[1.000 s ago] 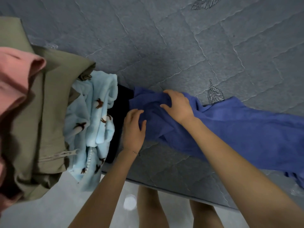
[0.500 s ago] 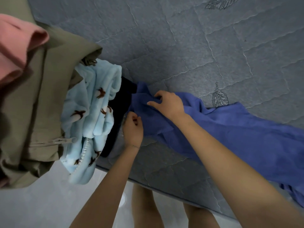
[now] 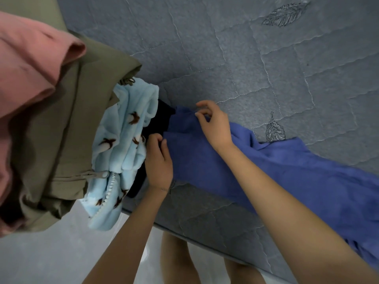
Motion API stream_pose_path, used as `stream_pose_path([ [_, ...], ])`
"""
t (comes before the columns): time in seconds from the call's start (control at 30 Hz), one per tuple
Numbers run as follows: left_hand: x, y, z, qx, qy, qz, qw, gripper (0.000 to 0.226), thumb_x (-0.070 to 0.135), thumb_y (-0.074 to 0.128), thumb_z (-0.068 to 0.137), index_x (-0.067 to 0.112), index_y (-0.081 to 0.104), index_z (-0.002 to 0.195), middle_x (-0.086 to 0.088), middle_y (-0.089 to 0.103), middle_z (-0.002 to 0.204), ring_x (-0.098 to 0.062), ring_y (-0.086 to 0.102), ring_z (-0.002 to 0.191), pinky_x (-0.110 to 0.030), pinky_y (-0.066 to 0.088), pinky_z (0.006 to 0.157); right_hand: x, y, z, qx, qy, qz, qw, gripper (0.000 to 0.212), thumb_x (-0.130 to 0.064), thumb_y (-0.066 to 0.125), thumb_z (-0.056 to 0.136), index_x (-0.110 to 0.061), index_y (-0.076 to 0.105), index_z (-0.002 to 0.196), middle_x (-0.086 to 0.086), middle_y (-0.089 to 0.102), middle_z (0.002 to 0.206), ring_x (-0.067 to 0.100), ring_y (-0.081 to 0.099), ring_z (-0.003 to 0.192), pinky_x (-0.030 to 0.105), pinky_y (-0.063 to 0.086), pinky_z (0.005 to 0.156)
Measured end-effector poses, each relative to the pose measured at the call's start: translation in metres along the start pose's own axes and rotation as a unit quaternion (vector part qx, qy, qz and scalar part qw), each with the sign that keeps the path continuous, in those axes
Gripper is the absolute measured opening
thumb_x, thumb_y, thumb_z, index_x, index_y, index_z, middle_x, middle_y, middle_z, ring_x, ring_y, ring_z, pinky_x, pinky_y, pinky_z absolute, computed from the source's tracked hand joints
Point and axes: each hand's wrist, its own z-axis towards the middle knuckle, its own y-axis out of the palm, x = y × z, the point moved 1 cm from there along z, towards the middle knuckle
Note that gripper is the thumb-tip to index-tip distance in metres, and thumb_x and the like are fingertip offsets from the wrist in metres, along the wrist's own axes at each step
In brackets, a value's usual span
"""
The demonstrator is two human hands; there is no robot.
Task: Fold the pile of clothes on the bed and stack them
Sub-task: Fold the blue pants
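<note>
- Blue garment [image 3: 287, 177] lay spread along the near part of the bed [image 3: 225, 58], from the middle of the view to the right edge.
- The left end of the blue garment was bunched and touched a black garment [image 3: 162, 115].
- The left hand [image 3: 159, 160] grasped the near left corner of the blue garment, with the cloth pinched between the thumb and curled fingers.
- The right hand [image 3: 215, 126] grasped the far left corner, pinching the cloth at the fingertips with the other fingers curled above it. Its forearm crossed over the garment.
- The pile [image 3: 82, 130] of unfolded clothes sat at the left end of the bed, just beside the left hand.
- Pile contents, from left to right:
  - pink garment [image 3: 30, 64], uppermost;
  - olive garment [image 3: 67, 124], with a drawstring;
  - fleece [image 3: 123, 140], light blue, with brown printed figures and a white zip;
  - the black garment, lowest, showing between the fleece and the blue garment.
- The olive garment and the fleece overhung the near edge of the bed, above the floor [image 3: 51, 257].
- The bed surface was grey and quilted. A stitched leaf [image 3: 274, 131] lay just beyond the blue garment.
- The person's bare legs [image 3: 176, 261] stood at the near edge of the bed.
</note>
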Motion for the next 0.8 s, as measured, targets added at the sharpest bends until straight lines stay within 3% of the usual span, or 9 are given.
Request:
stream_pose_path([
  [0.1, -0.007, 0.002, 0.001, -0.024, 0.025, 0.078, 0.996, 0.018, 0.017, 0.043, 0.101, 0.003, 0.054, 0.106, -0.013, 0.053, 0.098, -0.020, 0.048, 0.088, -0.035, 0.043, 0.080, 0.007, -0.002, 0.001, 0.004, 0.025, -0.044, 0.999, 0.027, -0.008, 0.059, 0.093, -0.013, 0.060, 0.120, -0.005, 0.069, 0.096, 0.017, 0.066, 0.094, 0.027, 0.048, 0.087],
  [0.17, -0.008, 0.006, 0.000, -0.057, 0.033, 0.111, 0.992, 0.026, 0.009, 0.052, 0.097, 0.000, 0.054, 0.120, -0.022, 0.054, 0.114, -0.032, 0.052, 0.101, -0.045, 0.046, 0.091, 0.014, -0.003, 0.000, -0.013, 0.031, -0.098, 0.995, 0.035, -0.012, 0.061, 0.092, -0.015, 0.057, 0.127, 0.001, 0.070, 0.109, 0.021, 0.063, 0.103, 0.035, 0.047, 0.094],
  [0.27, -0.002, 0.013, -0.006, -0.098, 0.067, 0.150, 0.981, 0.048, 0.003, 0.059, 0.091, 0.003, 0.047, 0.138, -0.023, 0.047, 0.138, -0.040, 0.048, 0.122, -0.052, 0.041, 0.102, 0.021, -0.010, -0.009, -0.027, 0.005, -0.220, 0.975, 0.044, -0.024, 0.062, 0.093, -0.018, 0.053, 0.135, 0.004, 0.062, 0.127, 0.027, 0.051, 0.120, 0.036, 0.036, 0.102],
  [0.33, 0.003, 0.018, -0.011, -0.113, 0.105, 0.175, 0.972, 0.054, 0.007, 0.061, 0.091, 0.006, 0.045, 0.142, -0.023, 0.041, 0.146, -0.041, 0.043, 0.130, -0.054, 0.038, 0.107, 0.025, -0.020, -0.018, -0.007, -0.022, -0.235, 0.972, 0.045, -0.026, 0.062, 0.093, -0.017, 0.053, 0.136, 0.005, 0.058, 0.133, 0.027, 0.047, 0.125, 0.035, 0.031, 0.102],
  [0.5, 0.020, 0.044, -0.019, -0.177, 0.188, 0.227, 0.939, 0.054, 0.028, 0.041, 0.097, 0.019, 0.032, 0.149, -0.018, 0.034, 0.153, -0.038, 0.030, 0.141, -0.059, 0.026, 0.114, 0.048, -0.054, -0.047, 0.014, -0.019, -0.273, 0.962, 0.056, -0.030, 0.060, 0.094, -0.018, 0.043, 0.146, 0.005, 0.041, 0.152, 0.028, 0.029, 0.143, 0.039, 0.017, 0.114],
  [0.57, 0.028, 0.055, -0.023, -0.194, 0.211, 0.250, 0.925, 0.056, 0.028, 0.045, 0.097, 0.021, 0.029, 0.150, -0.017, 0.032, 0.155, -0.037, 0.028, 0.142, -0.058, 0.023, 0.115, 0.060, -0.073, -0.061, 0.030, -0.017, -0.292, 0.956, 0.059, -0.031, 0.060, 0.094, -0.018, 0.040, 0.148, 0.006, 0.039, 0.154, 0.029, 0.026, 0.145, 0.041, 0.013, 0.118],
  [0.67, 0.046, 0.074, -0.031, -0.201, 0.239, 0.268, 0.911, 0.061, 0.025, 0.055, 0.095, 0.021, 0.031, 0.150, -0.018, 0.030, 0.156, -0.036, 0.026, 0.143, -0.058, 0.019, 0.115, 0.080, -0.102, -0.083, 0.059, -0.008, -0.309, 0.949, 0.061, -0.031, 0.063, 0.092, -0.016, 0.042, 0.148, 0.010, 0.041, 0.152, 0.032, 0.029, 0.144, 0.046, 0.016, 0.118],
  [0.8, 0.077, 0.102, -0.048, -0.234, 0.265, 0.289, 0.890, 0.058, 0.035, 0.034, 0.095, 0.022, 0.032, 0.151, -0.017, 0.028, 0.157, -0.035, 0.024, 0.145, -0.058, 0.020, 0.115, 0.109, -0.142, -0.108, 0.084, 0.033, -0.313, 0.945, 0.062, -0.030, 0.066, 0.090, -0.015, 0.043, 0.146, 0.012, 0.041, 0.152, 0.034, 0.029, 0.145, 0.051, 0.020, 0.119],
])
